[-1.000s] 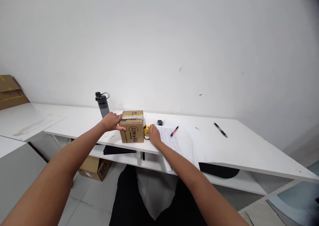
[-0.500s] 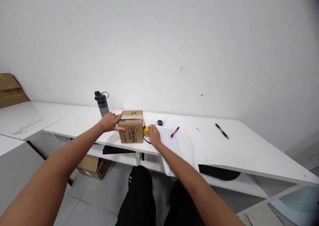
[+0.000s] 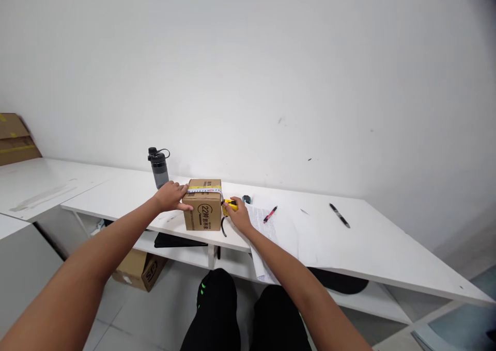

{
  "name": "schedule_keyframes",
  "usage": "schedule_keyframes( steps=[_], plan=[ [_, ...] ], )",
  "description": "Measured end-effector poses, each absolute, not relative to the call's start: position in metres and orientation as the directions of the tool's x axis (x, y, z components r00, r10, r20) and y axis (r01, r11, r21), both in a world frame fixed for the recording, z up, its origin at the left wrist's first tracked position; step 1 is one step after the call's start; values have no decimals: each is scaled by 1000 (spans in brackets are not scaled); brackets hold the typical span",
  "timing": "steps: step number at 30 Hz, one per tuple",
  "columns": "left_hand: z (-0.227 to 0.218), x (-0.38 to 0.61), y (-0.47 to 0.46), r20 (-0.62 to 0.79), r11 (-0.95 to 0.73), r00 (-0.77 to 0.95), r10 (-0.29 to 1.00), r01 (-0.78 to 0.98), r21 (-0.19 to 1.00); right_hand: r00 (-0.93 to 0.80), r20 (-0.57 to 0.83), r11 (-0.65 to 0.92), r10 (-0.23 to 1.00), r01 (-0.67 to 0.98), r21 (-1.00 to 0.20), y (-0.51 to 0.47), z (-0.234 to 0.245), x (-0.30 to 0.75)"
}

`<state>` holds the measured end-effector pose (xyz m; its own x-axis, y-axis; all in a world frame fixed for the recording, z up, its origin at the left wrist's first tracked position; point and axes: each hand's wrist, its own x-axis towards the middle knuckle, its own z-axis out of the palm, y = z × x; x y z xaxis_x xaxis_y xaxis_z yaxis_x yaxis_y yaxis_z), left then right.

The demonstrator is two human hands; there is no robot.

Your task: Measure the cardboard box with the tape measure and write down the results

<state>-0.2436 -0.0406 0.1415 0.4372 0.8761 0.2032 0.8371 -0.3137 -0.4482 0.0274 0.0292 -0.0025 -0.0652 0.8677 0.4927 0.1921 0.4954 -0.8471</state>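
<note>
A small brown cardboard box (image 3: 202, 214) with dark printing stands at the front edge of the white desk. My left hand (image 3: 171, 196) grips its left side, thumb on the front face and fingers at the top edge, where the tape's end is hidden. The white tape blade (image 3: 205, 190) lies across the box top, beside a yellow strip. At the box's right side my right hand (image 3: 240, 217) is closed on the yellow tape measure (image 3: 230, 206), and the blade bends down toward its case. A dark strap (image 3: 223, 227) hangs below the case.
Behind my left hand stands a dark water bottle (image 3: 158, 170). To the right are written paper sheets (image 3: 263, 222), a red and black pen (image 3: 270, 214), a watch-like item (image 3: 247, 200) and a black pen (image 3: 339, 215). An open carton (image 3: 137, 271) sits under the desk (image 3: 329, 242).
The view has shifted slightly, so everything sits a little lower. My right hand has tilted the tape measure's case and moved it against the box's upper right side. My left hand keeps its grip.
</note>
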Motion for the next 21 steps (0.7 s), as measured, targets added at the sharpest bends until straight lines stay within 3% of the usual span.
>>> schedule_keyframes(
  steps=[5,12,17,21],
  plan=[
    [141,-245,-42,213,-313,434,875,844,-435,-126,609,620,783,239,-747,38,38,37],
    [140,-247,-43,245,-315,425,871,868,-385,-257,589,640,766,383,-666,38,78,54],
    [140,-246,-43,231,-317,431,872,858,-405,-379,694,786,612,395,-476,41,99,57],
    [140,-246,-43,216,-318,432,876,852,-417,-446,698,821,560,414,-393,41,112,57]
  ],
)
